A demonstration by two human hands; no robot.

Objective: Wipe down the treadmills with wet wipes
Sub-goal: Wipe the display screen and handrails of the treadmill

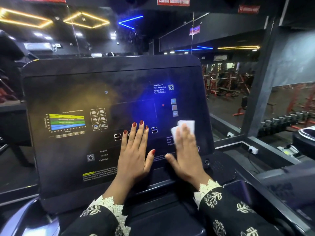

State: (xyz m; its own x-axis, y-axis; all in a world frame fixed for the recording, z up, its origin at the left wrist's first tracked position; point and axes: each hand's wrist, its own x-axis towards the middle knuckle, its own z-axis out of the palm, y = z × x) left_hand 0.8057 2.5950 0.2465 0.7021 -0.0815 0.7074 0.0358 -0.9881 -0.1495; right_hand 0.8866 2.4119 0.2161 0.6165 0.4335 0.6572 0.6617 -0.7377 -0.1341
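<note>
Here both hands press the console [68, 92]; right hand [185, 154] on wipe [186, 127].

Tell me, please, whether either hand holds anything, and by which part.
Nothing is gripped: the right hand presses the wet wipe, by its lower part, flat against the treadmill console; the left hand rests bare on it.

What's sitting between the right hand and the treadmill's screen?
A white wet wipe, pressed flat under the right hand against the treadmill console; the head view shows it sticking out past the fingertips.
</note>
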